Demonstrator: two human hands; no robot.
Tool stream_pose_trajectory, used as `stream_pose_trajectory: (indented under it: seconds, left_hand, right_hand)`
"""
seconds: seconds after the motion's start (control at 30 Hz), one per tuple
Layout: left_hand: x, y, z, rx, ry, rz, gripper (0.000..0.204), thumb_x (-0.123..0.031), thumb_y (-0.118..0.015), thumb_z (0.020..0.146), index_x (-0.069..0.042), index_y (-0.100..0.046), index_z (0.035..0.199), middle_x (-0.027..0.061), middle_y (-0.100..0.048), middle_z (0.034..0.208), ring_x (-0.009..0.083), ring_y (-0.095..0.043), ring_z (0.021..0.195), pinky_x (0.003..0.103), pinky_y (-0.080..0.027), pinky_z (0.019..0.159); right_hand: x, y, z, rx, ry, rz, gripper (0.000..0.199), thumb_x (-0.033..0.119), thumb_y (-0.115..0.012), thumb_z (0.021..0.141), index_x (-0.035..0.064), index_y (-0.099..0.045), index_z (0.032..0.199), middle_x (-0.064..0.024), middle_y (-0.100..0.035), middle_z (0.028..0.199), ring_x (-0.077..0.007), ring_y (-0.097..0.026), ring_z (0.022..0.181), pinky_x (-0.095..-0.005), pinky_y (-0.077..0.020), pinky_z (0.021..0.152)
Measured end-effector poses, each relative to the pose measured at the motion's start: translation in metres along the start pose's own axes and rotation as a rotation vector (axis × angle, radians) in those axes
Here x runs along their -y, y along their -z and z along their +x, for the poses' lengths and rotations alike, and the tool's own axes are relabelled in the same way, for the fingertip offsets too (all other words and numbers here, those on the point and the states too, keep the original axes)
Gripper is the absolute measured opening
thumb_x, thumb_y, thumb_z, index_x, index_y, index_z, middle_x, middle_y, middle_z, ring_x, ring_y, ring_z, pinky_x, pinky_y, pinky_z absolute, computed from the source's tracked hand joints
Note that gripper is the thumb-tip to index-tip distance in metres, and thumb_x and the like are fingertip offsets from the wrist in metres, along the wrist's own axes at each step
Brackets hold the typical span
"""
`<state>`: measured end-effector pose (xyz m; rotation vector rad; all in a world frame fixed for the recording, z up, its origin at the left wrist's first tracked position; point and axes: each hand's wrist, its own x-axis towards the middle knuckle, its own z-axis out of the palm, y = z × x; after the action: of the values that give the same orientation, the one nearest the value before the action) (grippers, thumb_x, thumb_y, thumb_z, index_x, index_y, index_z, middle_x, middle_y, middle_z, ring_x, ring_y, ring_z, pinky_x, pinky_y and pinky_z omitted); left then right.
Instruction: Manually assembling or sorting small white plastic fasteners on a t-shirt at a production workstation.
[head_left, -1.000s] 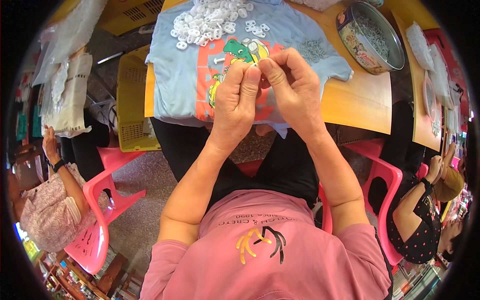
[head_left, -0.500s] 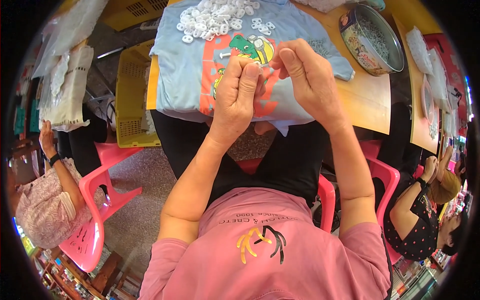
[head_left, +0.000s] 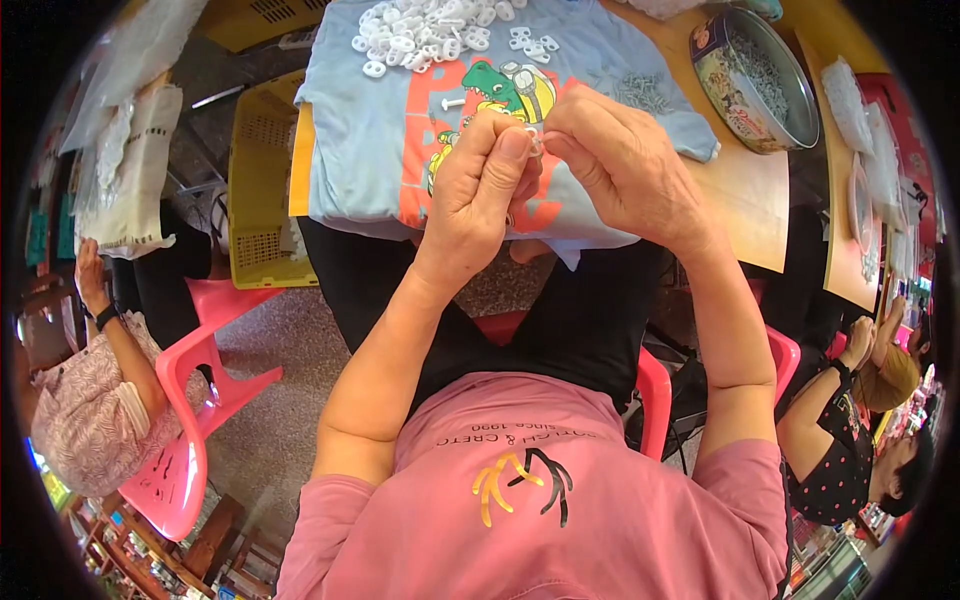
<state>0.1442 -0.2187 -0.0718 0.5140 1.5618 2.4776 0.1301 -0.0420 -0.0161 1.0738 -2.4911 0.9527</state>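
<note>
At the far left a seated person (head_left: 85,400) in a patterned top occupies a pink chair (head_left: 190,420), well apart from you, with a stack of clear bags (head_left: 125,170) above them. Next comes a yellow crate (head_left: 260,180) standing just beside the table's left edge. On the table (head_left: 745,200) lies a light blue shirt (head_left: 370,130) with a dinosaur print, hanging over the near edge toward your lap. A heap of white plastic rings (head_left: 425,30) sits on the shirt near its far edge, and a single white peg (head_left: 452,103) lies on the print below that heap. Your left hand (head_left: 480,190) is raised over the shirt's near edge, fingers curled, thumb and forefinger pinched on a tiny clear piece (head_left: 534,140); the piece is too small to tell what it is. Your right hand (head_left: 625,165) meets the left at that same spot, its fingertips closed on the piece from the other side, so both hands grip it together above the shirt, not resting on the table. A little pile of small grey parts (head_left: 640,92) lies on the shirt just beyond your right hand. Further right, a round tin (head_left: 755,80) holding more small parts stands near the table's far right corner. At the right rim another person (head_left: 850,420) in a dotted dark top sits low beside the table.
</note>
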Motion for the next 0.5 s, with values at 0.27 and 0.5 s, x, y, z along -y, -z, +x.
stream_pose_trajectory:
  seconds: [0.27, 0.5]
  left_hand:
    - [0.001, 0.001, 0.000, -0.005, -0.009, 0.046, 0.019, -0.019, -0.045, 0.105, -0.004, -0.052, 0.095, -0.0044, -0.045, 0.070, 0.0032, -0.039, 0.061, 0.020, -0.033, 0.052]
    - [-0.001, 0.002, -0.001, -0.027, 0.005, 0.066, 0.018, -0.017, -0.046, 0.105, -0.004, -0.053, 0.095, -0.0039, -0.048, 0.071, 0.0033, -0.040, 0.061, 0.020, -0.034, 0.052]
  right_hand:
    - [0.003, -0.008, -0.002, -0.038, -0.087, 0.102, 0.007, 0.006, -0.060, 0.092, 0.0010, -0.056, 0.089, -0.0126, -0.054, 0.078, -0.0320, -0.056, 0.069, -0.0360, -0.0448, 0.060]
    - [0.002, -0.017, -0.002, -0.076, -0.121, 0.177, 0.007, 0.006, -0.058, 0.093, 0.0000, -0.056, 0.090, -0.0113, -0.054, 0.075, -0.0275, -0.057, 0.065, -0.0344, -0.0448, 0.059]
